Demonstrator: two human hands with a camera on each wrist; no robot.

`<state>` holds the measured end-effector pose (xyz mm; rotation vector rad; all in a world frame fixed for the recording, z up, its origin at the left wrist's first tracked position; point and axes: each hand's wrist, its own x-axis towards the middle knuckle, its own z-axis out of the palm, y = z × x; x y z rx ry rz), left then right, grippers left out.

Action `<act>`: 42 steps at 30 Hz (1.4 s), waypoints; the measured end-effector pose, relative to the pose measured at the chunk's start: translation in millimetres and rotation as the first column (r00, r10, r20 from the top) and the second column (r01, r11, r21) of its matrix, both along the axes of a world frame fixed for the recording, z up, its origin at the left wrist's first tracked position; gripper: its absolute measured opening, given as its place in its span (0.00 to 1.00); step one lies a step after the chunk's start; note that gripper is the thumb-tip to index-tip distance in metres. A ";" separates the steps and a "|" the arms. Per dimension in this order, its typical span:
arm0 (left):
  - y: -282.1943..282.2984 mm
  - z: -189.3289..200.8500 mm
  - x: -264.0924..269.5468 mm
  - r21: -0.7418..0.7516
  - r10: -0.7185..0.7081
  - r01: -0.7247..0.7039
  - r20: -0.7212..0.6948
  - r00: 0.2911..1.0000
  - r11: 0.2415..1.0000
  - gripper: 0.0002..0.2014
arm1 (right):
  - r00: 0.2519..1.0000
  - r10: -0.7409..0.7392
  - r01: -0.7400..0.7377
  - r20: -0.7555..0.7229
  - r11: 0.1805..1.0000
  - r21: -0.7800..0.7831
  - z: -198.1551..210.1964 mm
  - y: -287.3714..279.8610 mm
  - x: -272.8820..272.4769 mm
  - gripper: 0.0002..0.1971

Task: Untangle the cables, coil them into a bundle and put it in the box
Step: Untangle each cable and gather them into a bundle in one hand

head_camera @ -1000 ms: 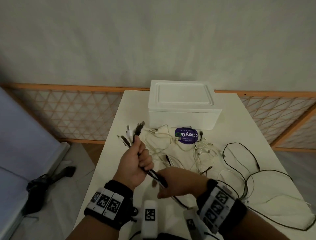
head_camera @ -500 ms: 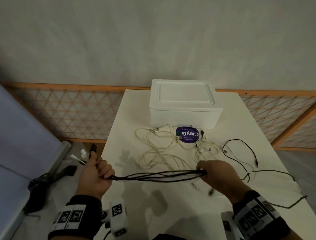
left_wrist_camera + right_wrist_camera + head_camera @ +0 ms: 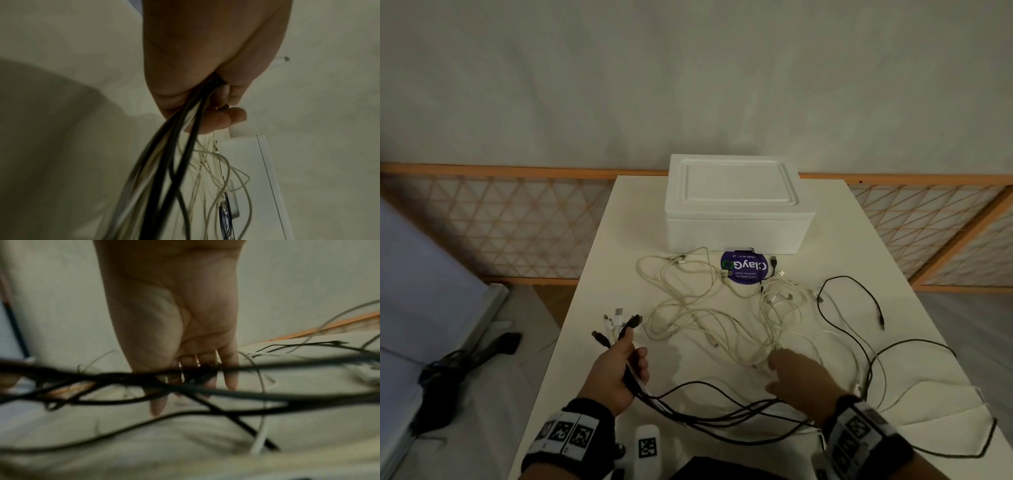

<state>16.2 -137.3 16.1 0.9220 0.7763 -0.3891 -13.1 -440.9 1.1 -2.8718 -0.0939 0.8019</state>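
My left hand (image 3: 625, 368) (image 3: 207, 91) grips a bunch of black and white cables (image 3: 705, 413) (image 3: 164, 170) just behind their plugs (image 3: 616, 323), which stick up past the fingers. The bunch sags rightward across the near table and passes under my right wrist. My right hand (image 3: 792, 377) (image 3: 180, 340) hovers open, fingers straight, over the cable strands (image 3: 185, 395); it holds nothing. More white cables (image 3: 722, 318) lie tangled mid-table and black cables (image 3: 859, 329) loop at the right. The white box (image 3: 736, 205) stands closed at the far side.
A purple round label (image 3: 744, 272) lies in front of the box. The white table (image 3: 619, 240) has its left edge close to my left hand. An orange lattice fence (image 3: 500, 222) runs behind. A dark object (image 3: 455, 363) lies on the floor at left.
My right hand has let go of the stretched cable bunch and opened. My left hand came back rightward over the table edge, and the bunch now hangs slack.
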 end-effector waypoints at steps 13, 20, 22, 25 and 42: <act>-23.1 28.9 17.7 0.014 -0.112 0.111 0.141 0.984 0.994 0.18 | 0.998 -0.067 0.042 0.020 0.803 0.595 70.2 52.1 41.1 0.04; -50.5 47.6 23.8 -0.029 -0.200 0.220 0.314 0.928 0.975 0.07 | 0.968 -0.142 -0.039 0.207 0.729 0.683 92.6 111.1 71.5 0.03; -51.9 50.1 24.1 -0.052 -0.178 0.206 0.327 0.928 0.977 0.08 | 0.963 -0.216 0.026 0.163 0.674 0.738 94.3 122.1 75.5 0.03; -48.6 49.5 23.2 -0.076 -0.151 0.186 0.326 0.933 0.980 0.10 | 0.943 -0.306 0.098 0.132 0.633 0.768 92.7 127.0 76.5 0.09; -35.1 46.3 31.8 -0.226 0.155 -0.079 0.340 0.927 0.971 0.18 | 0.970 0.054 -0.172 0.239 0.844 0.508 87.4 107.8 63.1 0.11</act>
